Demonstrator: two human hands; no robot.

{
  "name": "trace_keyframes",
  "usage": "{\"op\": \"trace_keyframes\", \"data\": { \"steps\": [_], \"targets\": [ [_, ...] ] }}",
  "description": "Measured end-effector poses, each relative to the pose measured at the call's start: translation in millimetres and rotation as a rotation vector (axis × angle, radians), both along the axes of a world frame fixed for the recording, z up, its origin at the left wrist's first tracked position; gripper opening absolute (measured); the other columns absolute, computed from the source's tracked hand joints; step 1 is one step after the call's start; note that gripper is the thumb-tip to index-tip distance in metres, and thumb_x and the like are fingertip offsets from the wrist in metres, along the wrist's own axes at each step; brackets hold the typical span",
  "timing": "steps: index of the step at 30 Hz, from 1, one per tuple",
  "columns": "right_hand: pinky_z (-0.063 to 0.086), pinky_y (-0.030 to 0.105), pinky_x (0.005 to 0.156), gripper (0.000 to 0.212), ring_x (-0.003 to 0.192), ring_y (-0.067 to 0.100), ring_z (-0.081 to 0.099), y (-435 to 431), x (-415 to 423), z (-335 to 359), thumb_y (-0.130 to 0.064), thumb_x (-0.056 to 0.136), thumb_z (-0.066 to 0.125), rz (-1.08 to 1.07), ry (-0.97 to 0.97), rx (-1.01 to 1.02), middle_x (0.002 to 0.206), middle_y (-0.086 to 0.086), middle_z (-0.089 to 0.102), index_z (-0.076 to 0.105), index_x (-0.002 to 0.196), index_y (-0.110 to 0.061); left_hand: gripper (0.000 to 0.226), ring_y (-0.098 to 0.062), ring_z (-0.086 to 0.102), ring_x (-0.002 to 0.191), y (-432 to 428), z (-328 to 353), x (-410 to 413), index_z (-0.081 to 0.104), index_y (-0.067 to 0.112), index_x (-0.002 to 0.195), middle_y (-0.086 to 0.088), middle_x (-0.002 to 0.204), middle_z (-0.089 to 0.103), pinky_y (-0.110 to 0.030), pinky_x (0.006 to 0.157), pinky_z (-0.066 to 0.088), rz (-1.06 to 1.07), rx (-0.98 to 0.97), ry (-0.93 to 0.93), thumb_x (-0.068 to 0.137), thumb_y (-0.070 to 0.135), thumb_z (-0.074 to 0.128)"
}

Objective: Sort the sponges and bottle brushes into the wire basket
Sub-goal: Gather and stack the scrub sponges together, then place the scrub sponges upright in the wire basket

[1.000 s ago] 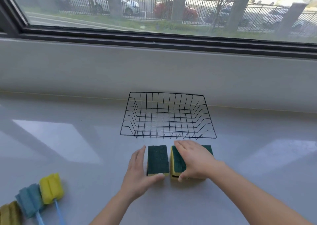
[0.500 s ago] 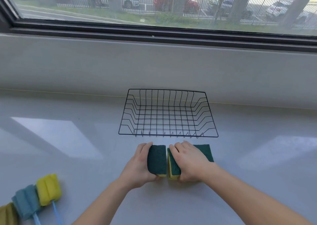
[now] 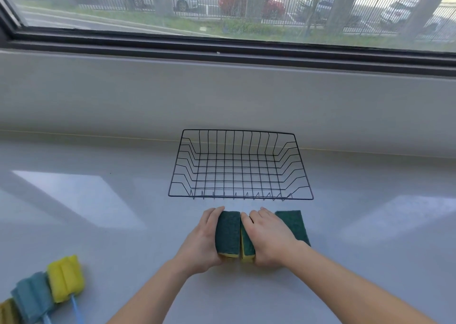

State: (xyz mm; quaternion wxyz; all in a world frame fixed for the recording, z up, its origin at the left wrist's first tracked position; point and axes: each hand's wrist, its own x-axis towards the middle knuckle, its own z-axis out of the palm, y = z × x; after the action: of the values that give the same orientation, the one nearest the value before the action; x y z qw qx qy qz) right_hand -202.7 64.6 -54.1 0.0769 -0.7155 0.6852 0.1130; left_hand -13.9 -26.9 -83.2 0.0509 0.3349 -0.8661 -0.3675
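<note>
1. Our left hand (image 3: 203,243) grips the left sponge (image 3: 227,232). The fingers curl over its far end and outer edge, and the thumb sits at its near yellow end.
2. Our right hand (image 3: 270,239) grips the middle sponge (image 3: 246,248), with the fingers curled over its green top. Only a narrow strip of green and the near yellow foam show past the knuckles.
3. Between the two grips, the left sponge and the middle sponge touch along their long sides, green scouring faces up. The middle sponge tilts a little towards the left hand. We cannot tell whether either one is lifted off the countertop (image 3: 118,225).
4. The right sponge (image 3: 294,225) lies flat just outside the right hand, green face up. Its inner edge is hidden under that hand and wrist.
5. The black wire basket (image 3: 240,197) sits just beyond both sets of fingertips, its near rim close to the sponges but apart from them. No sponge or brush lies in it.
6. Three bottle brushes lie well off to the left of the left hand, nearer to us. They are the yellow bottle brush (image 3: 65,278), the teal bottle brush (image 3: 33,299) touching it, and an olive bottle brush (image 3: 7,312) cut off by the frame edge.
7. Beyond the basket rises a grey sill wall (image 3: 222,96), with a window (image 3: 222,7) above it.
</note>
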Motion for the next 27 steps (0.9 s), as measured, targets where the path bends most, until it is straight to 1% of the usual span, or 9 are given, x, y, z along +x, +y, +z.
{"op": "trace_keyframes", "data": {
  "steps": [2, 5, 7, 9, 13, 16, 20, 22, 27],
  "targets": [
    [0.042, 0.041, 0.099, 0.091, 0.104, 0.032, 0.051, -1, 1, 1, -0.051, 0.071, 0.072, -0.009, -0.017, -0.004, 0.115, 0.013, 0.056, 0.037, 0.141, -0.005, 0.110, -0.003, 0.047, 0.103, -1, 1, 0, 0.014, 0.038, 0.144, 0.021, 0.141, 0.028, -0.022, 0.081, 0.044, 0.006, 0.039, 0.022, 0.050, 0.059, 0.067],
    [0.042, 0.040, 0.097, 0.087, 0.103, 0.032, 0.051, -3, 3, 0, -0.052, 0.071, 0.071, -0.024, -0.023, -0.016, 0.113, 0.011, 0.056, 0.039, 0.138, -0.007, 0.107, -0.004, 0.050, 0.108, -4, 3, 1, 0.020, 0.037, 0.142, 0.022, 0.133, 0.036, -0.025, 0.087, 0.047, 0.022, 0.049, 0.052, 0.050, 0.057, 0.072],
    [0.043, 0.039, 0.093, 0.081, 0.101, 0.031, 0.051, -2, 4, 1, -0.055, 0.071, 0.070, -0.042, -0.041, -0.027, 0.111, 0.010, 0.056, 0.041, 0.132, -0.010, 0.107, -0.003, 0.050, 0.113, -3, 3, 2, 0.024, 0.035, 0.143, 0.021, 0.132, 0.038, -0.025, 0.090, 0.047, 0.044, 0.065, 0.087, 0.052, 0.054, 0.078],
    [0.043, 0.039, 0.090, 0.076, 0.098, 0.030, 0.050, -1, 5, 4, -0.058, 0.070, 0.068, -0.050, -0.061, -0.036, 0.109, 0.008, 0.056, 0.043, 0.126, -0.013, 0.106, -0.001, 0.050, 0.114, -1, 3, 5, 0.027, 0.034, 0.143, 0.020, 0.131, 0.042, -0.023, 0.092, 0.046, 0.077, 0.068, 0.116, 0.053, 0.051, 0.082],
    [0.046, 0.037, 0.087, 0.070, 0.093, 0.027, 0.048, 1, 4, 9, -0.052, 0.068, 0.071, -0.056, -0.085, -0.071, 0.104, 0.005, 0.054, 0.044, 0.120, -0.015, 0.107, 0.001, 0.048, 0.115, 4, 3, 13, 0.028, 0.032, 0.144, 0.018, 0.128, 0.043, -0.014, 0.090, 0.041, 0.130, 0.068, 0.153, 0.051, 0.048, 0.079],
    [0.044, 0.035, 0.089, 0.076, 0.097, 0.026, 0.048, 0, 6, 16, -0.053, 0.069, 0.070, -0.049, -0.086, -0.081, 0.108, 0.005, 0.053, 0.041, 0.128, -0.015, 0.107, 0.002, 0.048, 0.114, 7, 6, 20, 0.027, 0.032, 0.144, 0.019, 0.126, 0.043, -0.010, 0.088, 0.039, 0.154, 0.047, 0.173, 0.051, 0.046, 0.077],
    [0.045, 0.035, 0.090, 0.079, 0.099, 0.027, 0.048, -1, 10, 29, -0.052, 0.067, 0.070, -0.046, -0.102, -0.104, 0.110, 0.005, 0.054, 0.041, 0.130, -0.015, 0.109, 0.002, 0.047, 0.114, 7, 16, 28, 0.027, 0.032, 0.144, 0.020, 0.127, 0.042, -0.018, 0.090, 0.044, 0.168, 0.003, 0.196, 0.051, 0.046, 0.081],
    [0.042, 0.034, 0.091, 0.081, 0.100, 0.026, 0.047, 0, 12, 35, -0.052, 0.064, 0.070, -0.051, -0.112, -0.110, 0.111, 0.004, 0.053, 0.040, 0.130, -0.016, 0.111, 0.003, 0.046, 0.114, 5, 23, 33, 0.026, 0.032, 0.144, 0.020, 0.128, 0.041, -0.020, 0.090, 0.045, 0.174, -0.009, 0.209, 0.049, 0.049, 0.081],
    [0.039, 0.034, 0.094, 0.092, 0.107, 0.025, 0.046, -2, 12, 53, -0.047, 0.060, 0.074, -0.061, -0.113, -0.136, 0.119, 0.003, 0.052, 0.036, 0.138, -0.016, 0.109, 0.003, 0.047, 0.112, -3, 43, 38, 0.026, 0.038, 0.142, 0.023, 0.125, 0.041, -0.014, 0.083, 0.045, 0.184, -0.069, 0.246, 0.048, 0.047, 0.079]
  ]
}}
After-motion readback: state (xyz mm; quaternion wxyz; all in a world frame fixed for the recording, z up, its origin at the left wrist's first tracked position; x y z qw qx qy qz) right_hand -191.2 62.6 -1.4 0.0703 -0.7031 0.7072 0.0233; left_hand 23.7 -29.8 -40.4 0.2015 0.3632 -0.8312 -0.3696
